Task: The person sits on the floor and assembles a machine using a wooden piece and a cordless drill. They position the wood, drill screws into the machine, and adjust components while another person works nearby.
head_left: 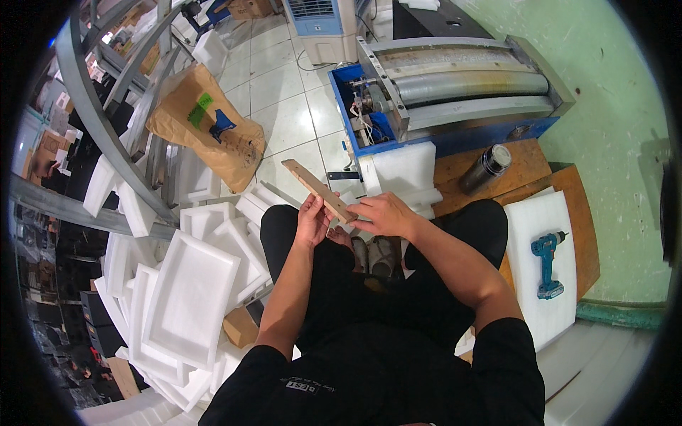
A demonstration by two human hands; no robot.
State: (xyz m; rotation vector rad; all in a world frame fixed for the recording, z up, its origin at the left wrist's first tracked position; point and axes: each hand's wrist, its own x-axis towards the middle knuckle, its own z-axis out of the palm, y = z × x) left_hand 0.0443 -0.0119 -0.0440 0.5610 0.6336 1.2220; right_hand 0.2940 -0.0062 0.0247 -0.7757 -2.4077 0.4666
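A narrow wooden strip (318,190) is held up slantwise over my knees, its far end pointing up and to the left. My left hand (313,221) closes round its left side near the lower end. At the near end, my right hand (384,213) has its fingers against the wood; whether they pinch it or only touch it is hard to make out. Just beyond my hands stands a block of white foam (401,170). Foam trays (192,298) lie heaped by my left forearm.
A brown paper sack (213,135) stands at the far left, beside curved metal rails (106,121). Ahead on the right is a roller machine (469,89) with a blue base. A dark flask (486,170) stands on wood boards, and a teal cordless drill (547,264) lies on a foam sheet.
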